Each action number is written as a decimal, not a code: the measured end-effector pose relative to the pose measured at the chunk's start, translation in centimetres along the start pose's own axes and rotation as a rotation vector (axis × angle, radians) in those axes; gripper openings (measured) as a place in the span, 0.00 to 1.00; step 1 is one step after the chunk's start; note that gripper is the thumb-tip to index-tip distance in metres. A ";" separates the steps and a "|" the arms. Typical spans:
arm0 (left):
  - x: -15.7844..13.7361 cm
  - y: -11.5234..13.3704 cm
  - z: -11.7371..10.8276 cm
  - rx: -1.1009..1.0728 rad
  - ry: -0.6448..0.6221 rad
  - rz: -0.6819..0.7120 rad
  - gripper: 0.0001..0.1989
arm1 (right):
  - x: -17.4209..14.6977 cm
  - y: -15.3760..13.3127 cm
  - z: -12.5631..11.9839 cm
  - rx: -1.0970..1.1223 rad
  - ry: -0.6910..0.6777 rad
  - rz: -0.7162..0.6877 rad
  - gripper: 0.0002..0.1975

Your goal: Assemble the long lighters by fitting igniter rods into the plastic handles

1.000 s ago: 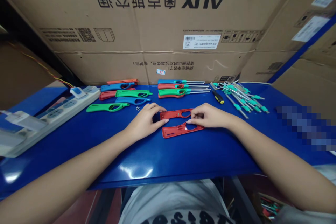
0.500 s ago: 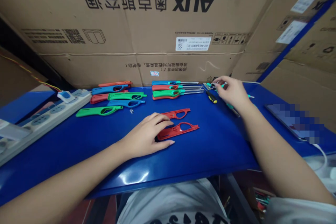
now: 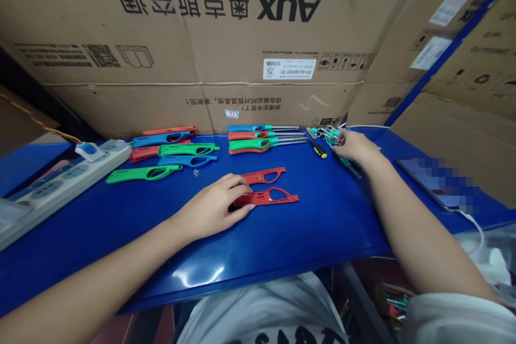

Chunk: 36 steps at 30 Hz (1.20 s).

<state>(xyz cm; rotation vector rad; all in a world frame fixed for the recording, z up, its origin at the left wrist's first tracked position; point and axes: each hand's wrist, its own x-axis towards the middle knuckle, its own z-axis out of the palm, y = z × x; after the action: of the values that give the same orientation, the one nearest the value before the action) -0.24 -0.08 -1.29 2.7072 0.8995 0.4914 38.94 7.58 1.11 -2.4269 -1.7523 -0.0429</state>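
Observation:
My left hand [image 3: 215, 204] rests on the table, thumb and fingers closed about the left end of a red lighter shell half [image 3: 262, 198]. Just beyond it lies a second red shell half [image 3: 264, 176], its left end partly covered by my fingers. Over at the right, my right hand [image 3: 358, 148] is at a small pile of teal lighter parts with thin wires [image 3: 327, 133]. Its fingers are bent into the pile, and what they pinch is hidden. A yellow and black screwdriver [image 3: 318, 148] lies just left of that hand.
Gas lighters with metal tubes [image 3: 258, 144] are lined up at the back middle. Several coloured shells [image 3: 145, 173] lie to the left, beside small metal bits [image 3: 196, 173]. A power strip [image 3: 76, 172] borders the left; a phone [image 3: 427, 183] lies right. Cardboard [image 3: 226, 64] stands behind.
My left thumb has drawn in against the near red shell half. My right hand has shifted within the teal parts, its fingers lower and more bent. The view has swung slightly.

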 end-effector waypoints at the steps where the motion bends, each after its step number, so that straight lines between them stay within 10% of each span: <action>1: 0.0 0.0 -0.1 0.000 0.003 -0.002 0.13 | 0.2 0.1 0.4 -0.038 -0.047 -0.002 0.09; 9: -0.1 0.0 -0.5 -0.016 -0.004 -0.043 0.13 | 0.3 -0.1 0.7 -0.073 -0.127 0.029 0.05; 22: -0.1 -0.4 -0.6 -0.012 -0.009 -0.052 0.12 | 1.0 2.3 0.6 0.015 0.112 0.166 0.23; 36: -0.1 -0.5 0.0 -0.007 0.002 -0.018 0.13 | 1.4 2.0 1.0 0.297 0.344 -0.047 0.05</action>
<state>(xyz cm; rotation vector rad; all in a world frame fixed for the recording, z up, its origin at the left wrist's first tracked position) -0.55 0.26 -1.45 2.6900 0.9207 0.4929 41.18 8.41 0.11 -2.0287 -1.5386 -0.1803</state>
